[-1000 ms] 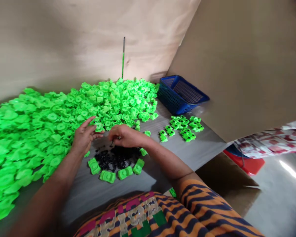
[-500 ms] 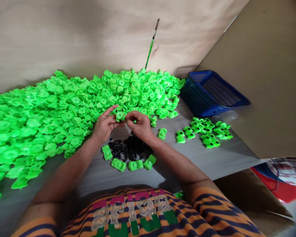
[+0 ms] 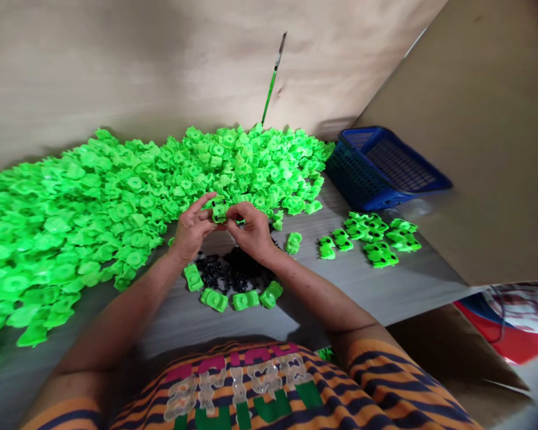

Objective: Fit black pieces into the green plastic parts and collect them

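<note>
My left hand (image 3: pixel 189 234) grips a small bright green toy car (image 3: pixel 218 214) by its edges, underside facing me. Two black wheel axles lie across that underside. Thumb and forefinger of my right hand (image 3: pixel 253 232) are pinched at the car's right edge, on the end of the lower wheel axle (image 3: pixel 221 218); the fingers partly hide it. Below both hands lies a heap of black wheel axles (image 3: pixel 215 272). Several green car bodies curve around its near side, among them one car body (image 3: pixel 214 300) in front.
A big pile of green car bodies (image 3: pixel 134 185) covers the table's back and left. To the right lie several cars with black axles (image 3: pixel 380 254). Behind them a blue plastic basket (image 3: pixel 363 179) leans by a cardboard panel (image 3: pixel 488 149). A thin green stick (image 3: pixel 270 89) rises behind the pile.
My right fingers have brought the lower axle onto the car, and it now lies across the underside. Both hands stay close together, and the view has shifted slightly.
</note>
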Action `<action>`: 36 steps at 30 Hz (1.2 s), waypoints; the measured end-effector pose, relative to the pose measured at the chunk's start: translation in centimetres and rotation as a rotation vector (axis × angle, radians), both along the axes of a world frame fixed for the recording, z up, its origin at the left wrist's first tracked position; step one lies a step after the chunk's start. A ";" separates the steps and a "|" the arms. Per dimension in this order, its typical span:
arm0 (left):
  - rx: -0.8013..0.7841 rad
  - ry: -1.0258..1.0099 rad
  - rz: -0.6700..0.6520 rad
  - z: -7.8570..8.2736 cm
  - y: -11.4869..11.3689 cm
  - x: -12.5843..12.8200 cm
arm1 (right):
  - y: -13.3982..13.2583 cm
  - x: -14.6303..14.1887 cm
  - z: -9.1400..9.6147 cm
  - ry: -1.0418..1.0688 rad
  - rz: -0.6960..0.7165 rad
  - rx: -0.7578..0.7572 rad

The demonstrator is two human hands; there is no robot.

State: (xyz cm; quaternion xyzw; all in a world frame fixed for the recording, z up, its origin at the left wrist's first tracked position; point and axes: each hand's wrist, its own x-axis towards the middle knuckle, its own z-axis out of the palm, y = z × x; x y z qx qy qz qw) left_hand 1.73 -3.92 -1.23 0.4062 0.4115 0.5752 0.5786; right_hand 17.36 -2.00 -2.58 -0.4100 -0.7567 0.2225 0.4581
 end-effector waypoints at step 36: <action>0.144 0.085 -0.001 -1.3 0.4 -0.2 | 0.8 -0.4 -1.5 0.337 0.066 -0.192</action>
